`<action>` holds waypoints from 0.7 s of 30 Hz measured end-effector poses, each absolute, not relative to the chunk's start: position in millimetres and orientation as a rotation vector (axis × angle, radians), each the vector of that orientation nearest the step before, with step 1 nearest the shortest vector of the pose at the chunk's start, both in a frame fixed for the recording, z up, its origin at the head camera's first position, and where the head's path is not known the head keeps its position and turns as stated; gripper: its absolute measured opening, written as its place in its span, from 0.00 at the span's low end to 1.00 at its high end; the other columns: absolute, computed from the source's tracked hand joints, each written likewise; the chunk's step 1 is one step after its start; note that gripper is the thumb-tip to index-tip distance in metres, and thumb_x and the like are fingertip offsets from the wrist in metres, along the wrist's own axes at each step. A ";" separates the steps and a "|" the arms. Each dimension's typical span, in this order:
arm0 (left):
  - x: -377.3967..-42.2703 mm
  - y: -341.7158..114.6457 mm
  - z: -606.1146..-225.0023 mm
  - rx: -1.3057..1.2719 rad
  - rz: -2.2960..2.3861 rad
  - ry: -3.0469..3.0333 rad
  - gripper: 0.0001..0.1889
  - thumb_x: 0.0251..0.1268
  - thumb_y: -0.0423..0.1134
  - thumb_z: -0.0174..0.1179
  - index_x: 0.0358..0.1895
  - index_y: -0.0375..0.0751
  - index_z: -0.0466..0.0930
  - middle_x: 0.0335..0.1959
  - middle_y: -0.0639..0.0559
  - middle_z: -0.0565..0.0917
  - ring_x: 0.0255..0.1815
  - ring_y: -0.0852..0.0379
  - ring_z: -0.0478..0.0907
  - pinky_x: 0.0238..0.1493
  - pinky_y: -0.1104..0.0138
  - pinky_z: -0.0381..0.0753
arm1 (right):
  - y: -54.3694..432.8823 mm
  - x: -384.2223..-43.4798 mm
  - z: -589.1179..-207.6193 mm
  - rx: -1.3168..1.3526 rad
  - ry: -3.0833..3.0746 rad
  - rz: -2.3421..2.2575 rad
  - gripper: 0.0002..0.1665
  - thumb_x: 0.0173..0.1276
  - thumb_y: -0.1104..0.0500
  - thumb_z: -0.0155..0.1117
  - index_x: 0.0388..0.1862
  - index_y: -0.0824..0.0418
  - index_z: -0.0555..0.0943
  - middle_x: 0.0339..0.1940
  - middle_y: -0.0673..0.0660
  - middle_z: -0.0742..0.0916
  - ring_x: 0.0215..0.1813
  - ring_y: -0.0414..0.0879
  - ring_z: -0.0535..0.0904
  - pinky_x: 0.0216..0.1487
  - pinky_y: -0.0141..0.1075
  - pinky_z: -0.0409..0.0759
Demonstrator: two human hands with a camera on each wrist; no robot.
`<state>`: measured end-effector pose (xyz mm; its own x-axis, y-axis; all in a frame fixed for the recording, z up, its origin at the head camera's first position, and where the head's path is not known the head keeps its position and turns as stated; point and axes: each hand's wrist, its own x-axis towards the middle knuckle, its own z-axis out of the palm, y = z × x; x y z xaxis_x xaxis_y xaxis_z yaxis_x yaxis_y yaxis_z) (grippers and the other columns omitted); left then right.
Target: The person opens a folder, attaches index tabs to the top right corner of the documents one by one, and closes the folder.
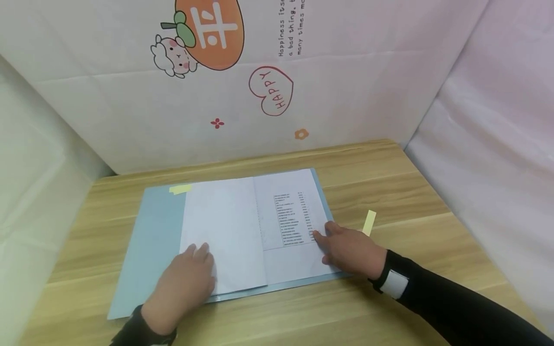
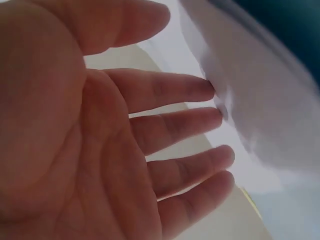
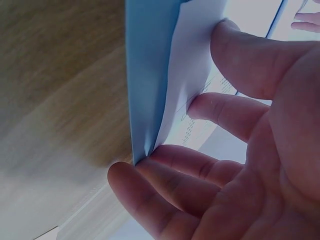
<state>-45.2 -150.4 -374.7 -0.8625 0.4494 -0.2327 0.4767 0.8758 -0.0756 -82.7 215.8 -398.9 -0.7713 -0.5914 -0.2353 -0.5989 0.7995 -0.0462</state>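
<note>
Resting left hand [image 1: 186, 283], fingers extended, on blank page [image 1: 229, 230], apparently holding blue folder [image 1: 147, 254] flat on desk [image 1: 424, 230]. Touching printed page [image 1: 285, 266] and folder edge with right hand [image 1: 352, 250], fingers loosely spread, likely steadying. Counting one folder, two facing pages, one yellow strip [image 1: 370, 222] on desk, at least one yellow tab [image 1: 180, 189] on folder.

left grip [image 2: 125, 135], fingers [image 2: 175, 91] extended, some touching white paper [image 2: 255, 112]

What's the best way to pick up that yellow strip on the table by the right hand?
Pinch the yellow strip by its far end, probably coming from the far side: it is narrow and looks flat, that end is exposed, and its near end meets the right hand in view.
</note>
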 end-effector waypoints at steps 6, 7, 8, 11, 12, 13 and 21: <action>-37.5 -114.5 -373.9 0.827 -0.121 2.817 0.27 0.64 0.47 0.65 0.58 0.30 0.77 0.63 0.35 0.74 0.63 0.36 0.71 0.60 0.46 0.72 | 216.6 -82.8 -402.0 -0.918 2.756 0.062 0.37 0.64 0.48 0.73 0.69 0.61 0.76 0.43 0.61 0.78 0.31 0.43 0.70 0.21 0.29 0.68; -36.0 -107.9 -375.0 0.876 -0.110 2.818 0.27 0.64 0.47 0.64 0.59 0.31 0.77 0.64 0.35 0.74 0.63 0.37 0.71 0.60 0.47 0.72 | 216.8 -82.7 -402.0 -0.910 2.755 0.065 0.37 0.64 0.48 0.73 0.69 0.60 0.76 0.43 0.61 0.78 0.30 0.43 0.70 0.21 0.29 0.68; -34.1 -101.0 -376.3 0.919 -0.092 2.813 0.27 0.65 0.47 0.63 0.61 0.32 0.77 0.65 0.36 0.73 0.64 0.37 0.70 0.61 0.47 0.71 | 217.0 -82.7 -402.0 -0.907 2.755 0.065 0.37 0.64 0.48 0.73 0.69 0.60 0.76 0.43 0.60 0.78 0.30 0.43 0.70 0.21 0.29 0.68; -27.1 -81.7 -382.7 1.004 -0.039 2.775 0.25 0.69 0.48 0.58 0.65 0.39 0.76 0.69 0.39 0.71 0.68 0.39 0.67 0.64 0.47 0.69 | 216.9 -82.6 -401.7 -0.912 2.754 0.056 0.37 0.64 0.48 0.73 0.69 0.61 0.76 0.43 0.61 0.78 0.30 0.43 0.70 0.21 0.29 0.68; -24.5 -76.4 -384.8 1.009 -0.021 2.760 0.24 0.71 0.48 0.56 0.66 0.41 0.76 0.69 0.40 0.71 0.69 0.39 0.66 0.64 0.47 0.68 | 216.8 -82.6 -401.2 -0.917 2.755 0.048 0.37 0.64 0.48 0.73 0.68 0.61 0.76 0.43 0.61 0.78 0.31 0.44 0.70 0.22 0.29 0.68; -21.9 -72.2 -386.7 1.012 -0.015 2.747 0.23 0.72 0.48 0.55 0.65 0.43 0.77 0.69 0.41 0.71 0.69 0.39 0.67 0.64 0.47 0.68 | 216.9 -82.7 -401.0 -0.923 2.756 0.040 0.37 0.64 0.48 0.73 0.68 0.61 0.76 0.43 0.61 0.78 0.31 0.44 0.70 0.22 0.29 0.68; -13.8 -63.6 -396.5 1.012 -0.063 2.747 0.20 0.71 0.48 0.57 0.58 0.40 0.82 0.61 0.44 0.78 0.62 0.45 0.72 0.57 0.53 0.75 | 211.6 -89.2 -391.0 -0.894 2.767 0.089 0.29 0.61 0.50 0.74 0.60 0.58 0.84 0.34 0.56 0.80 0.31 0.45 0.68 0.24 0.33 0.69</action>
<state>-13.8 -63.6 -396.5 -0.7411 0.6367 -0.2132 0.6458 0.7628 0.0331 -89.2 211.6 -391.0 -0.7868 -0.5695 -0.2377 -0.5837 0.8119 -0.0132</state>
